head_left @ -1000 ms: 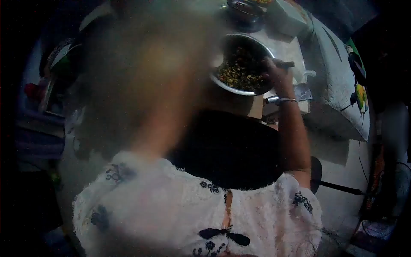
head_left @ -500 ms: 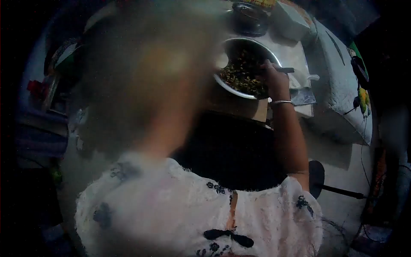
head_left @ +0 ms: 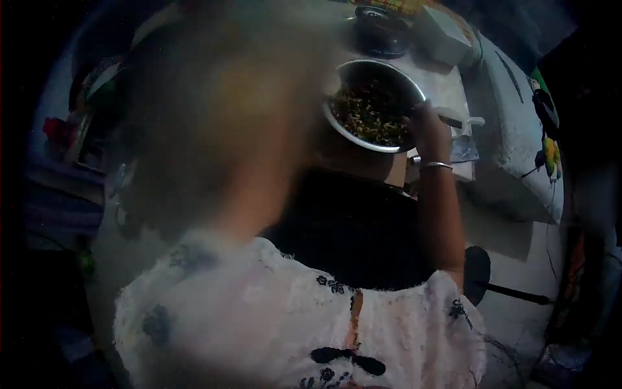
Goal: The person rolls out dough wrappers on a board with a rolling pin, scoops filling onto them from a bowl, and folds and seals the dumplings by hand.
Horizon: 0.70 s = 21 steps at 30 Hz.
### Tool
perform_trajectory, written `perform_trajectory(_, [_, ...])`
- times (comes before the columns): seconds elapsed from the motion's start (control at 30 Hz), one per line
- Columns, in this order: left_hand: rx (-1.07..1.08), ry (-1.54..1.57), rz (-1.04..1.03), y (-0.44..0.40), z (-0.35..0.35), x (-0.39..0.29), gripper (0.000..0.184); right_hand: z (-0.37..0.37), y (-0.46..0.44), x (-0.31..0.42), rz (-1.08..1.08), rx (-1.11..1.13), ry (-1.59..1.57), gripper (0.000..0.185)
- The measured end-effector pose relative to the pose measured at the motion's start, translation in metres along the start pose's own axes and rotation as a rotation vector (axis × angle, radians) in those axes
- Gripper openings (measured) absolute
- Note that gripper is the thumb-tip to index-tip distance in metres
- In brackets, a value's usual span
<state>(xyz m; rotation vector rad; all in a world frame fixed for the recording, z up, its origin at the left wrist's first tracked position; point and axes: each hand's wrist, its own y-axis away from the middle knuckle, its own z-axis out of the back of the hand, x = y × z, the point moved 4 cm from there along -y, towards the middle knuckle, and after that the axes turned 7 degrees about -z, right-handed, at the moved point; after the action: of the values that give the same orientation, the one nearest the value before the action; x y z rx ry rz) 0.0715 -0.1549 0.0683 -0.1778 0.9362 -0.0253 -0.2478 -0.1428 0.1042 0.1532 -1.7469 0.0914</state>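
A round metal pan [head_left: 359,140] with a bright rim holds chopped, dark green and yellowish food [head_left: 369,117]. At its right edge my right hand [head_left: 431,129], with a bangle at the wrist, is closed around a utensil whose dark handle [head_left: 451,121] sticks out to the right. The utensil's working end is hidden by the hand and the food. My left forearm [head_left: 259,188] reaches toward the pan's left side, but a large blur covers the left hand and its fingers. Something pale shows at the pan's left rim; I cannot make out what.
A dark, shiny round vessel [head_left: 379,35] stands behind the pan. To its right is a white box-like object [head_left: 442,35]. Brown cardboard [head_left: 363,162] lies under the pan's near side. A large white block-shaped surface [head_left: 512,129] rises at the right.
My right hand has shifted right and slightly down, toward the pan's right rim, with the utensil in it. The left forearm stays nearly in place.
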Motion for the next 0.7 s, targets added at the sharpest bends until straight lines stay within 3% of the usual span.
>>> perform_trajectory(0.07, [0.016, -0.116, -0.024, -0.013, -0.006, 0.016, 0.044, 0.007, -0.003, -0.004, -0.203, -0.168, -0.177, 0.032])
perform_trajectory(0.1, [0.037, -0.233, -0.048, -0.014, -0.008, 0.013, 0.042, 0.01, -0.005, -0.005, -0.2, -0.166, -0.172, 0.032])
perform_trajectory(0.13, [0.038, -0.176, -0.055, -0.013, -0.013, 0.01, 0.044, 0.009, -0.004, -0.001, -0.037, -0.066, -0.237, 0.033])
perform_trajectory(0.23, [0.166, -0.113, 0.049, 0.008, -0.012, -0.05, 0.054, 0.001, 0.016, 0.019, -0.083, -0.126, -0.331, 0.035])
perform_trajectory(0.3, [0.228, -0.11, 0.098, 0.003, -0.02, -0.059, 0.058, -0.007, 0.029, 0.036, 0.057, -0.223, -0.169, 0.034])
perform_trajectory(0.33, [0.264, -0.066, 0.059, -0.009, -0.031, -0.05, 0.059, -0.008, 0.028, 0.036, 0.16, -0.209, -0.093, 0.019])
perform_trajectory(0.37, [0.3, -0.022, 0.019, -0.02, -0.041, -0.042, 0.061, -0.009, 0.03, 0.038, 0.296, -0.154, -0.007, 0.018])
perform_trajectory(0.43, [0.222, -0.07, -0.025, -0.019, -0.047, -0.046, 0.062, -0.026, 0.053, 0.054, 0.547, -0.161, 0.343, 0.017])
perform_trajectory(0.47, [0.212, -0.074, -0.048, -0.027, -0.052, -0.036, 0.063, -0.031, 0.055, 0.044, 0.592, -0.186, 0.391, 0.015])
perform_trajectory(0.5, [0.204, -0.078, -0.07, -0.027, -0.053, -0.042, 0.064, -0.045, 0.072, 0.057, 0.856, -0.159, 0.511, 0.009])
perform_trajectory(0.57, [0.186, -0.13, -0.081, -0.022, -0.057, -0.051, 0.064, -0.058, 0.079, 0.049, 1.016, -0.042, 0.619, 0.008])
perform_trajectory(0.6, [0.164, -0.185, -0.092, -0.02, -0.057, -0.058, 0.064, -0.062, 0.085, 0.044, 1.013, -0.044, 0.62, 0.008])
perform_trajectory(0.63, [0.165, -0.185, -0.092, -0.02, -0.056, -0.058, 0.064, -0.063, 0.084, 0.034, 0.712, 0.072, 0.468, 0.009])
perform_trajectory(0.7, [0.218, -0.053, 0.059, -0.019, -0.056, -0.051, 0.062, -0.061, 0.079, 0.019, 0.406, 0.178, 0.313, 0.011])
